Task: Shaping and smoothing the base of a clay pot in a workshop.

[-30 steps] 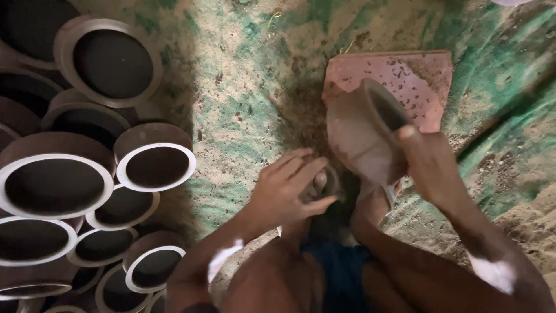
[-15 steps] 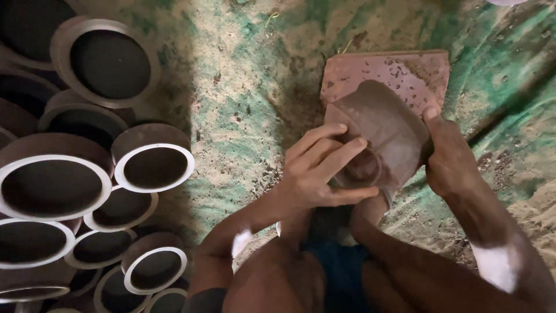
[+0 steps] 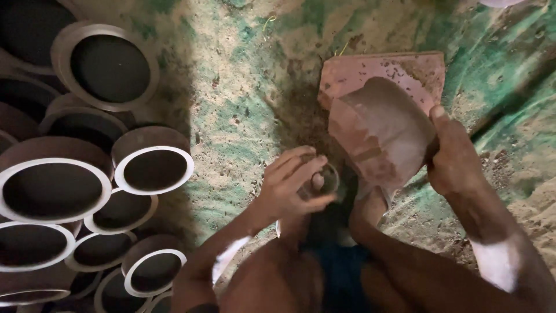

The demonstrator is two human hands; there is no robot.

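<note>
My right hand (image 3: pixel 457 159) grips a brown clay pot (image 3: pixel 379 133) by its side and holds it tilted, its rounded wall and base turned toward me. The pot hangs just above a reddish flat slab (image 3: pixel 405 66) lying on the ground. My left hand (image 3: pixel 286 188) is lower and to the left, fingers curled around a small round rim-shaped object (image 3: pixel 329 177) whose kind I cannot make out. The two hands are apart, and my left hand does not touch the pot. My knees fill the bottom of the view.
Several dark clay pots with pale rims (image 3: pixel 153 168) are stacked close together along the left side. The ground is a sandy, green-stained sheet (image 3: pixel 243 104). Loose sand (image 3: pixel 533 208) lies at the right.
My left hand reached up to the pot, then dropped back down to the small round object. My right hand has turned the pot so its mouth no longer shows.
</note>
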